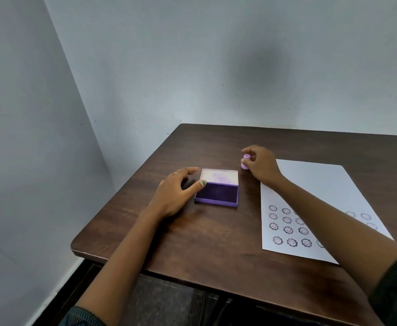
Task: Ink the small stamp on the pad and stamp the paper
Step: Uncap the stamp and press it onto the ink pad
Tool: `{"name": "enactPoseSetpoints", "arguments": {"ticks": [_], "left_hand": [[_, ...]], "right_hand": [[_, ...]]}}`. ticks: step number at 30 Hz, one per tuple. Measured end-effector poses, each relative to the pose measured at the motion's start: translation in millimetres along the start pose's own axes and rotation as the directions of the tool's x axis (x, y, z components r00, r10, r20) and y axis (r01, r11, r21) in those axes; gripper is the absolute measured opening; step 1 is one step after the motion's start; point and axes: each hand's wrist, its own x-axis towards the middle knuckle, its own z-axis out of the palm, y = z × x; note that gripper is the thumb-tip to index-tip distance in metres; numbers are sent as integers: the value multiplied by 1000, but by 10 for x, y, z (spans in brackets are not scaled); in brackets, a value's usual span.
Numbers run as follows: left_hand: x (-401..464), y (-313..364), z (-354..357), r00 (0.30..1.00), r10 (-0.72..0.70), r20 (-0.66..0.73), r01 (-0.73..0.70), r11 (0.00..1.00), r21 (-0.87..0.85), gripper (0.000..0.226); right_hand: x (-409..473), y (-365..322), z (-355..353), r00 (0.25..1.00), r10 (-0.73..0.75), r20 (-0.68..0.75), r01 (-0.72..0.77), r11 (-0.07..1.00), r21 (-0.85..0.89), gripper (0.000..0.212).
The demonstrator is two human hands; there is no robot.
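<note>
A purple ink pad lies open on the dark wooden table, its clear lid tilted up at the back. My left hand rests on the table, thumb touching the pad's left edge. A small lilac stamp stands right of the pad's back corner, and my right hand pinches it with the fingertips. The white paper lies to the right, with several rows of smiley-face prints on its near half; my right forearm crosses over it.
The table stands in a corner between two grey walls. Its left edge and near edge drop to a dark floor. Bare wood shows in front of the pad and behind the paper.
</note>
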Motion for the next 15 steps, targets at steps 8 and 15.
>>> {"name": "enactPoseSetpoints", "arguments": {"ticks": [8,15], "left_hand": [[12,-9,9,999,31,-24,-30,999,27,47],[75,245,152,988,145,-45,-147,989,-36,39]], "right_hand": [[-216,-4,-158,996,-47,71,45,998,33,23],[-556,-14,-304,983,-103,150,89,991,95,20]]}}
